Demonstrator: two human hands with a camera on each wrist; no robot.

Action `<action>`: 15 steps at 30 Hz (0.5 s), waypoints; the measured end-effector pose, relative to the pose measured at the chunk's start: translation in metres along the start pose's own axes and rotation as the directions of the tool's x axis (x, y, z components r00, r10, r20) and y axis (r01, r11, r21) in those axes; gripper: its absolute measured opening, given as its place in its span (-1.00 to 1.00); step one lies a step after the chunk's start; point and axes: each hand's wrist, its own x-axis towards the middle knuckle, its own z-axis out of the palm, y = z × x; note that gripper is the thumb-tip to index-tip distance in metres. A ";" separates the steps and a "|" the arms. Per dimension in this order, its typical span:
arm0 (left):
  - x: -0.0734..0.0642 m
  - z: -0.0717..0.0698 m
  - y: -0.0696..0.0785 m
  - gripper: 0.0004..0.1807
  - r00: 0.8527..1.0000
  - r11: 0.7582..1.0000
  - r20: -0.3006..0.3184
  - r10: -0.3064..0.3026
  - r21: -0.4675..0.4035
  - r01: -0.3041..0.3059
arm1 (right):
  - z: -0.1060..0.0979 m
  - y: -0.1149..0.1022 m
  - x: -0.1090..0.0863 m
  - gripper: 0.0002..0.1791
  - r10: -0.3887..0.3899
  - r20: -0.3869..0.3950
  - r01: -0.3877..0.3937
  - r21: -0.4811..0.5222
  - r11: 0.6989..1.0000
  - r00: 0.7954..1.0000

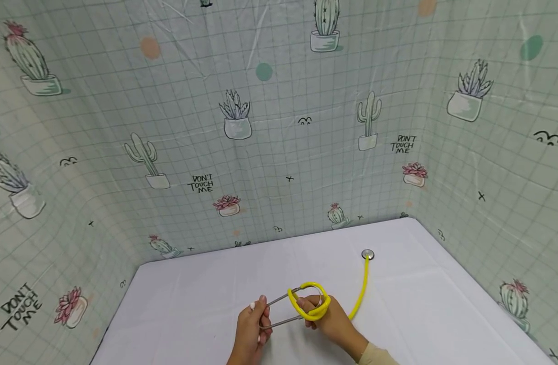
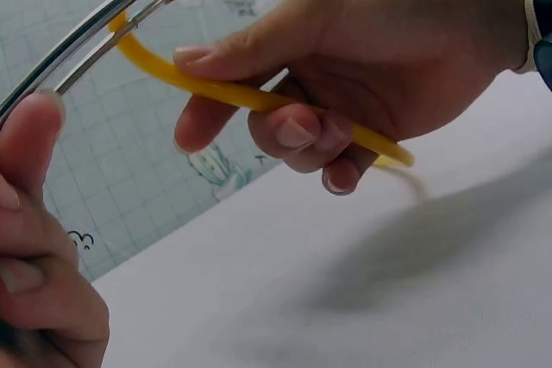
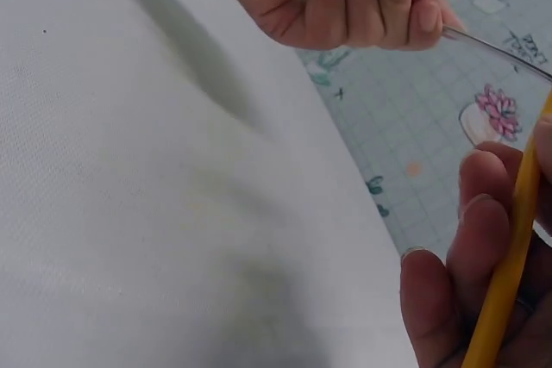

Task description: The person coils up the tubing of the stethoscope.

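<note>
A stethoscope with yellow tubing [image 1: 364, 286] is between both hands, above the table's near side. My left hand [image 1: 249, 329] grips its metal ear tubes [image 1: 284, 322] close to the ends, where a white ear tip [image 1: 252, 306] shows beside the thumb. The tubing forms a loop at my right hand [image 1: 335, 322], whose thumb and fingers hold it. In the left wrist view, the yellow tube [image 2: 220, 90] passes under the right thumb and across the curled fingers. From the right hand the tube runs back to the round chest piece [image 1: 367, 254], which lies on the table.
A white cloth covers the table [image 1: 192, 299]. Around its far and side edges hangs a pale green gridded curtain [image 1: 279, 157] printed with potted cacti and lettering.
</note>
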 end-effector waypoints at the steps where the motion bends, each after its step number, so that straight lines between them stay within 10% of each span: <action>1: 0.000 0.000 0.000 -0.55 1.000 1.000 -0.017 0.002 0.005 -0.002 | 0.001 0.001 -0.001 -0.52 0.005 -0.009 -0.005 -0.004 1.000 1.000; 15: 0.006 -0.003 0.003 -0.53 0.971 0.997 -0.227 0.070 0.035 -0.064 | 0.002 0.002 -0.016 -0.63 -0.114 0.009 0.114 -0.171 0.979 0.993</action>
